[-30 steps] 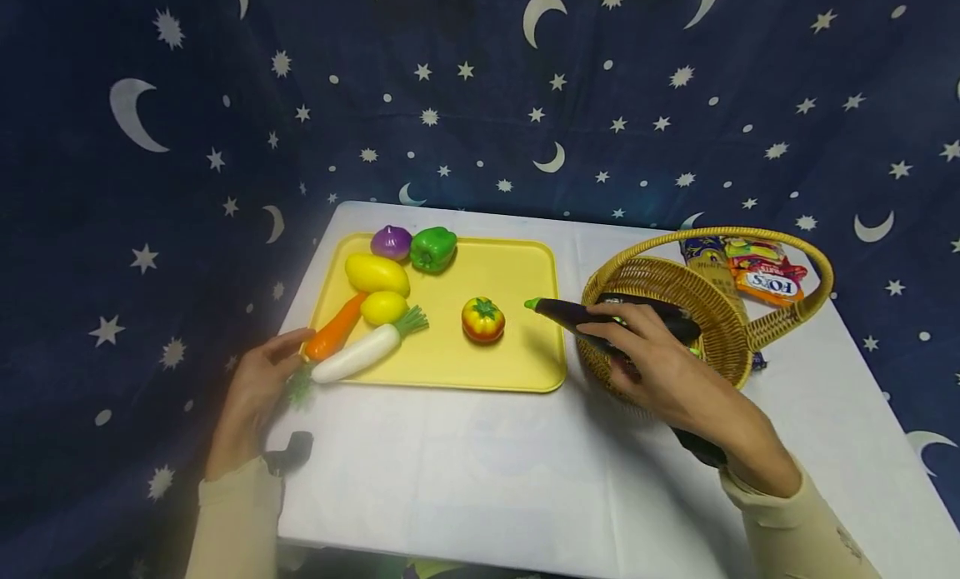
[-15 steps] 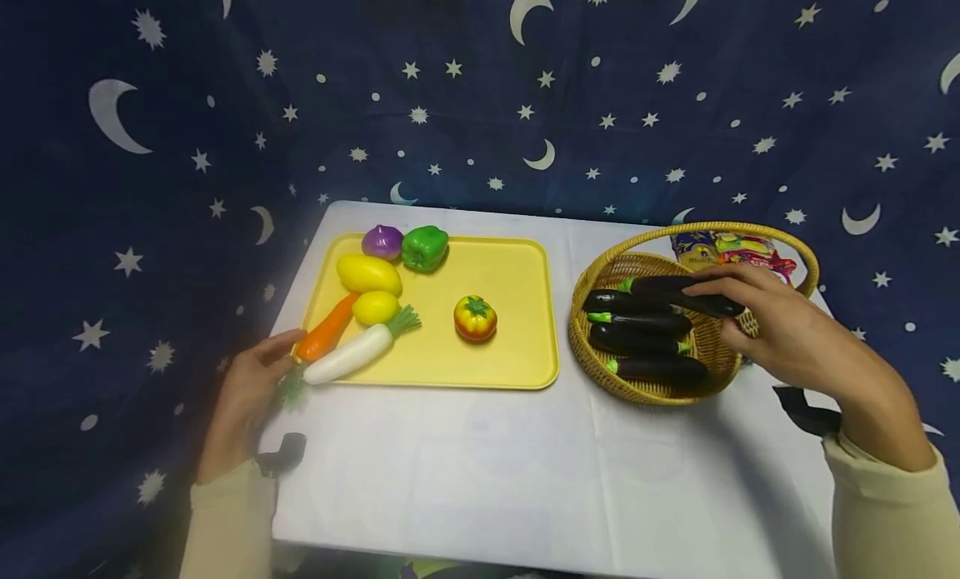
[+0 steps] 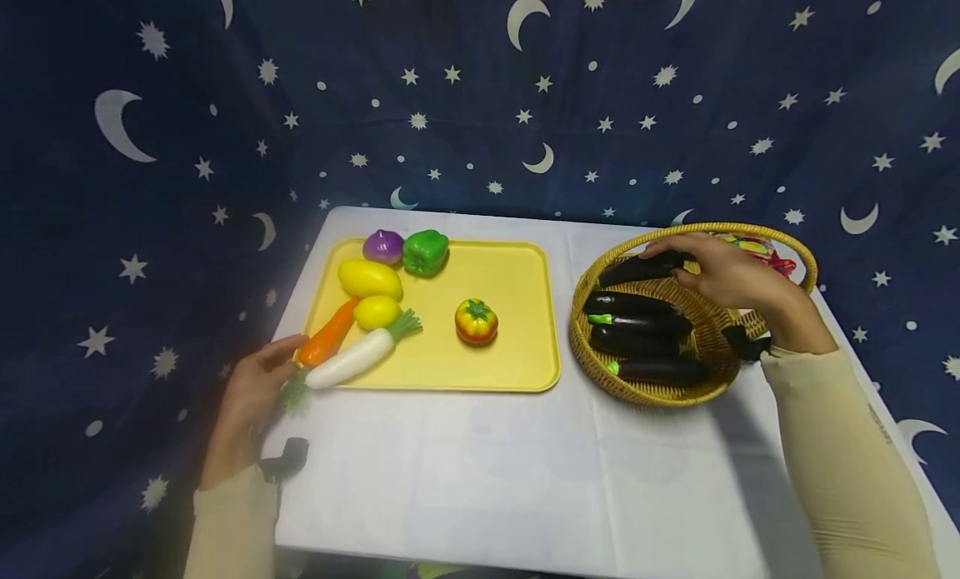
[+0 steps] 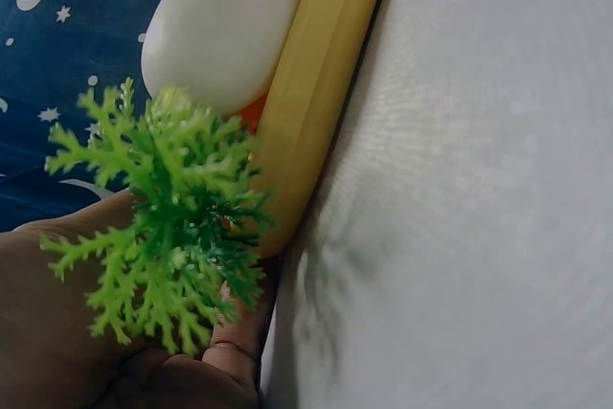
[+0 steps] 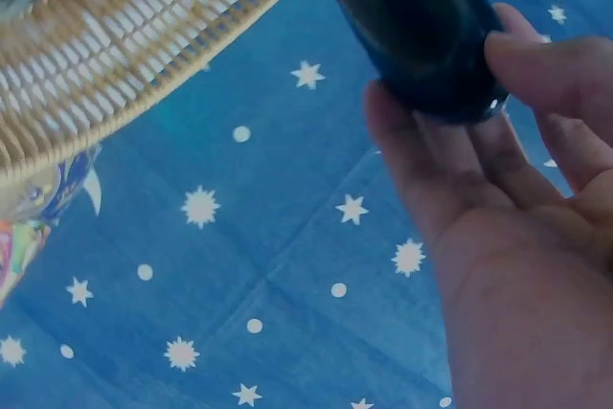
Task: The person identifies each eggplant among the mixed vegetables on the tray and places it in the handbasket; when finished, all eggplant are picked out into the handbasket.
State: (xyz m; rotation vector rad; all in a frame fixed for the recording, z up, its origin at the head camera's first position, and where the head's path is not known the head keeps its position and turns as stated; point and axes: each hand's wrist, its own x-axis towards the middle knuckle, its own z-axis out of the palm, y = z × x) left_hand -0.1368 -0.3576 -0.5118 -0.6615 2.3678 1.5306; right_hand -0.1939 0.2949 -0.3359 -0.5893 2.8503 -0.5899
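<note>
My right hand [image 3: 723, 271] pinches the blunt end of a dark eggplant [image 3: 637, 269] over the back of a wicker basket [image 3: 581, 346]. The right wrist view shows thumb and fingers on that eggplant [image 5: 421, 26]. Its stem end points left and down near the inner wall. Several more eggplants [image 3: 660, 369] lie side by side in the basket. My left hand [image 3: 251, 387] holds the near left corner of a yellow tray [image 3: 510, 362], beside an orange carrot [image 3: 330, 333] and a white radish [image 3: 352, 362]. Green carrot leaves [image 4: 182, 217] partly hide those fingers in the left wrist view.
On the tray are a tomato [image 3: 476, 321], a lemon [image 3: 377, 312], a larger yellow fruit [image 3: 370, 279], a green pepper [image 3: 425, 252] and a purple onion [image 3: 383, 247]. The basket's tall handle [image 3: 806, 258] arches at the back right. Snack packets [image 3: 776, 258] lie behind it.
My right hand carried the eggplant from the basket's tray side to its right, then back left toward the far wall, stem end lowered. The left hand stayed at the tray corner.
</note>
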